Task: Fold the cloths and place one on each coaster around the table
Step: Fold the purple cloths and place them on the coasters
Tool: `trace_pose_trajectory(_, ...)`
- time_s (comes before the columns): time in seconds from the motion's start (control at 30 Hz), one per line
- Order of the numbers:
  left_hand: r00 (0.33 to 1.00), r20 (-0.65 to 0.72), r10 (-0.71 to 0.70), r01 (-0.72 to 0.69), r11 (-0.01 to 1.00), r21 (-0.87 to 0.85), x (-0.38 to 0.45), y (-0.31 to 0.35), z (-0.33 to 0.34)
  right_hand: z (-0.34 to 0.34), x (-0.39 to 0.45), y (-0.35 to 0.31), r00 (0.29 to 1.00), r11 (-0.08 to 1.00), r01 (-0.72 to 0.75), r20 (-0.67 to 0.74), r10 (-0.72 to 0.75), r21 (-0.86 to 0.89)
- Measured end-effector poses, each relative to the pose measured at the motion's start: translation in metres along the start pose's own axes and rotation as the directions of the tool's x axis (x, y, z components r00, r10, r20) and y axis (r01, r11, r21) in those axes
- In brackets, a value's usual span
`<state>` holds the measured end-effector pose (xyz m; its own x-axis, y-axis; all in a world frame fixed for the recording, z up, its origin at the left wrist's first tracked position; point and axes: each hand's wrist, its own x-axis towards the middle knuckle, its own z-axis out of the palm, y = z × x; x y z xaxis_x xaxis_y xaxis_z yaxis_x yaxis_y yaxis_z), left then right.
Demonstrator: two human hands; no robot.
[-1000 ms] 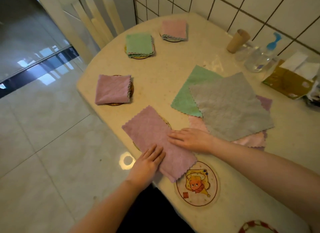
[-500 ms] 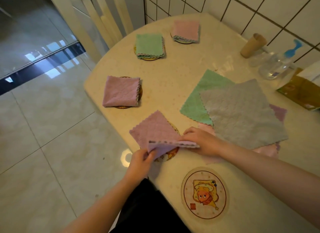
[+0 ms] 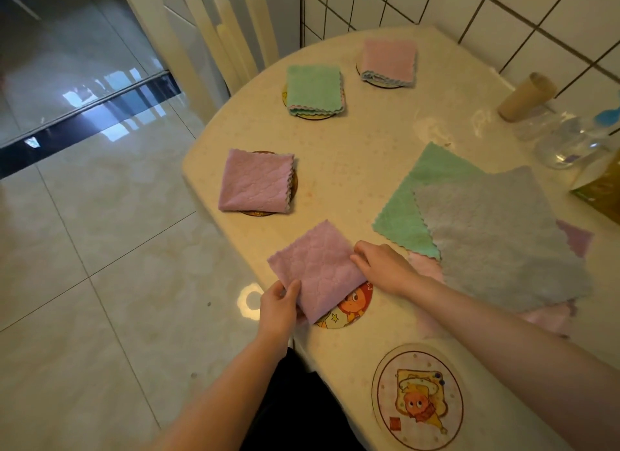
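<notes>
A: State the position of the folded mauve quilted microfibre cloth.

B: It lies on the beige speckled table, partly covering the round cartoon-printed coaster; the left hand pinches its near corner, fingers closed on the edge; the right hand rests nearly flat, fingertips on the right edge.

A: Handling properties?

B: Judged light, limp and non-fragile; the layers may slide apart; take hold at corners or scalloped edges, pressing the layers together.
</notes>
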<state>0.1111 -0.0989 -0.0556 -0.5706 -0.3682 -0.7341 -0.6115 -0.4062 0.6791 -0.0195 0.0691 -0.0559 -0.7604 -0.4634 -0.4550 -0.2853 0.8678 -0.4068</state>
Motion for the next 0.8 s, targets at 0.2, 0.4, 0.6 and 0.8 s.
trace_pose_trajectory(0.2,0.995,-0.101,-0.012,0.033,0.976,0.214,0.006,0.004,-0.007,-0.002,0.002,-0.005,0.996,0.996,-0.089,0.005,0.089,0.021)
trace_pose_trajectory(0.4,0.968,-0.172,0.185,-0.077,0.866,0.494,0.016,0.017,-0.026,0.002,0.001,-0.011,0.994,0.994,-0.11,-0.017,0.11,-0.007)
trace_pose_trajectory(0.6,0.967,-0.206,0.151,-0.009,0.827,0.562,0.026,0.041,-0.018,-0.004,0.024,-0.021,0.977,0.959,-0.209,-0.006,0.214,0.19)
trace_pose_trajectory(0.8,0.975,-0.223,0.025,0.076,0.897,0.435,0.037,0.047,-0.014,-0.001,0.048,-0.036,0.961,0.95,-0.277,0.049,0.272,0.145)
